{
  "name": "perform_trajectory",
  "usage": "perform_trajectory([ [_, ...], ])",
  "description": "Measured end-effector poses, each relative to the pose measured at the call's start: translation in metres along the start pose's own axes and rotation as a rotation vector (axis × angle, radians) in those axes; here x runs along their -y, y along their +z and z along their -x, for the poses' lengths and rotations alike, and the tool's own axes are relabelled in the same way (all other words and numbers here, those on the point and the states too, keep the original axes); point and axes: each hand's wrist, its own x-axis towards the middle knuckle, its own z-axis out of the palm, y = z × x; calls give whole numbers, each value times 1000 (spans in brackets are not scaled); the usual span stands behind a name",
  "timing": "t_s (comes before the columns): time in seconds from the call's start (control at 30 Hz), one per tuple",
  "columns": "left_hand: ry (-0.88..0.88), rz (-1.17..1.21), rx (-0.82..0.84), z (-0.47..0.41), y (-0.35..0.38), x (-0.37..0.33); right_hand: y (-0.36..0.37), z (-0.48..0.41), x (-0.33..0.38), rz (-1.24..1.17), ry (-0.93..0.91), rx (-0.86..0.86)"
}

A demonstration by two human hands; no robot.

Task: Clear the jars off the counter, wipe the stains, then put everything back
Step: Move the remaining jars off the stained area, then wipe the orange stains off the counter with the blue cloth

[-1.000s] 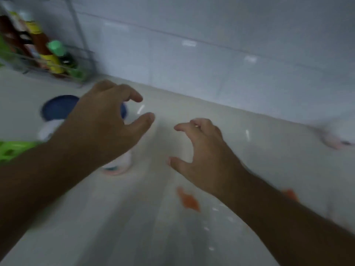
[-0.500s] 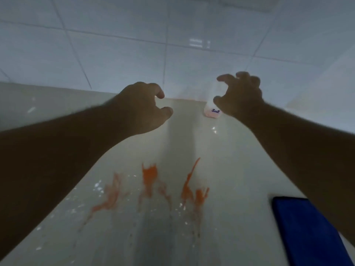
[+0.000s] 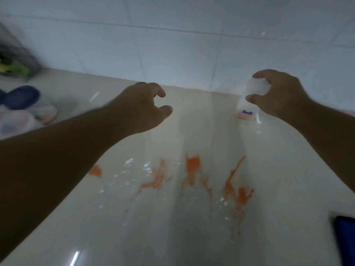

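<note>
Moved onto one salt jar, right grip holds it; left grip half-open.

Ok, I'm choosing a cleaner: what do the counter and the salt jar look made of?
The counter looks like polished stone or glazed ceramic, glossy cream; light streaks reflect off it. The salt jar is probably translucent frosted plastic, possibly glass; pinkish contents show through.

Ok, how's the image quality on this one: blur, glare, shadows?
Head view throughout: dim, bluish light; jars at far left motion-smeared; salt jar in the right hand soft, label readable; a broad shadow band runs down the counter through the orange stains; one small glare streak near the bottom edge.
</note>
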Motion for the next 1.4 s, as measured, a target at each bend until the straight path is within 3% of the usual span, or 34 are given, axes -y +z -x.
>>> perform_trajectory([
  [0.2,-182,88,-47,74,-46,131,55,75,157,-95,-172,102],
  [0.47,-308,-37,-137,181,-105,304,179,173,397,-189,-412,332],
  [0.73,-365,79,-190,226,-133,394,255,207,515,-83,-467,401],
  [0.87,-321,141,-208,226,-138,400,266,207,525,-54,-443,393],
  [1.07,-91,150,-325,209,-142,355,242,221,486,-81,-435,375],
  [1.4,169,265,-81,189,-54,164,102,271,228,108,11,117],
])
